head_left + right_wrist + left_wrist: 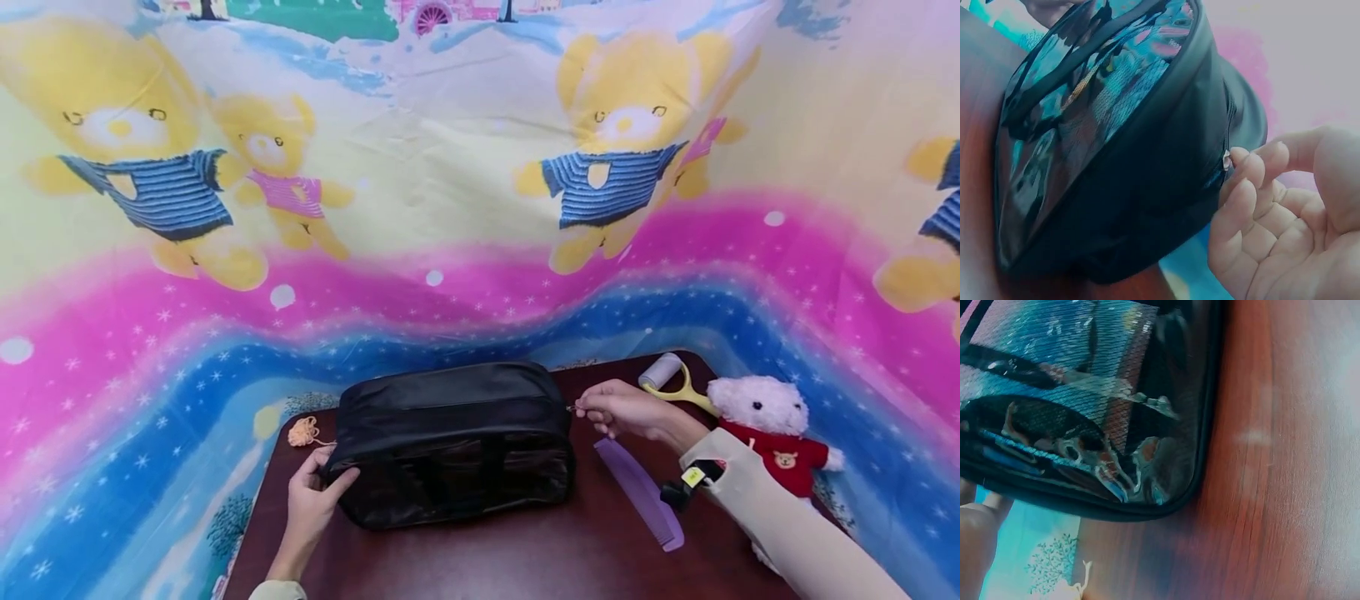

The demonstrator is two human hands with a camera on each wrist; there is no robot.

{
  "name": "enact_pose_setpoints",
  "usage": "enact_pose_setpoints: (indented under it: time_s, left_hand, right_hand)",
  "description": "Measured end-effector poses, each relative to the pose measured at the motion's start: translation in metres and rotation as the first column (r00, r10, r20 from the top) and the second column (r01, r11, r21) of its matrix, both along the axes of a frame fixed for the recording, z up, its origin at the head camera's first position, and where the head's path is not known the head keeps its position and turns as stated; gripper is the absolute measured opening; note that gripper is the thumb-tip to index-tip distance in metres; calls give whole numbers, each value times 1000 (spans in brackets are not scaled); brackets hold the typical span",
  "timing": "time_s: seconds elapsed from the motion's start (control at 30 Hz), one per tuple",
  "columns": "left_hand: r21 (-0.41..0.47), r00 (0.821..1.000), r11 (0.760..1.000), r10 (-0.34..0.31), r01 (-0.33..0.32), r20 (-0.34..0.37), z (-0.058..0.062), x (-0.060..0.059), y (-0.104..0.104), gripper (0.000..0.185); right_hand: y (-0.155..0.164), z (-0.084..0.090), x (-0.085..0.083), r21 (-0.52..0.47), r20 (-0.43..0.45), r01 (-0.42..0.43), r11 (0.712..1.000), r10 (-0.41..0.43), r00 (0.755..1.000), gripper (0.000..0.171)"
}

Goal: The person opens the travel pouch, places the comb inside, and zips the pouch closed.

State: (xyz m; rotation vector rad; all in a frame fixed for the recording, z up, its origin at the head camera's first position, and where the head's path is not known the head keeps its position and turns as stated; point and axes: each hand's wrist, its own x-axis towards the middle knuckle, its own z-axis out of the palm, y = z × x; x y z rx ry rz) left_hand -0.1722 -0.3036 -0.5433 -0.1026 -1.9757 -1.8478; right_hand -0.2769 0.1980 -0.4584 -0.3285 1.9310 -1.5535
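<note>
A black toiletry bag (450, 450) with a glossy see-through front panel (1094, 94) lies on the dark wooden table. My left hand (311, 500) grips its left end, the thumb on the front edge and the fingers around the side. At the bag's right end, my right hand (626, 410) pinches a small metal zipper pull (1227, 160) between thumb and fingertips. The zipper line runs up the bag's side in the right wrist view, where the right hand (1285, 212) shows its palm. In the left wrist view, only part of the left hand (979, 531) shows below the bag.
A purple comb (641, 492) lies right of the bag. Beyond it are a lint roller (663, 375) with a yellow handle and a white plush bear (761, 408) in a red sweater. An orange yarn bundle (303, 432) sits left of the bag. Printed cloth (450, 200) hangs behind the table.
</note>
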Motion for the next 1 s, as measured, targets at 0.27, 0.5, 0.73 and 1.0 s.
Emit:
enact_pose_setpoints:
  time_s: [0.27, 0.5, 0.73, 1.0]
  left_hand:
    - [-19, 996, 997, -76, 75, -45, 1, 1, -9, 13]
    - [-41, 1000, 999, -26, 25, -16, -1, 3, -11, 11]
    - [-45, 999, 998, -42, 44, 26, 0, -1, -13, 23]
    - [-82, 994, 994, -59, 67, 93, 3, 2, -19, 30]
  right_hand:
    - [-16, 31, -6, 73, -80, -71, 995, 77, 994, 39]
    - [-51, 71, -12, 197, -136, -172, 965, 200, 970, 36]
    - [-104, 97, -15, 283, -164, -249, 926, 302, 939, 30]
    - [-171, 114, -11, 288, -150, -350, 891, 403, 903, 28]
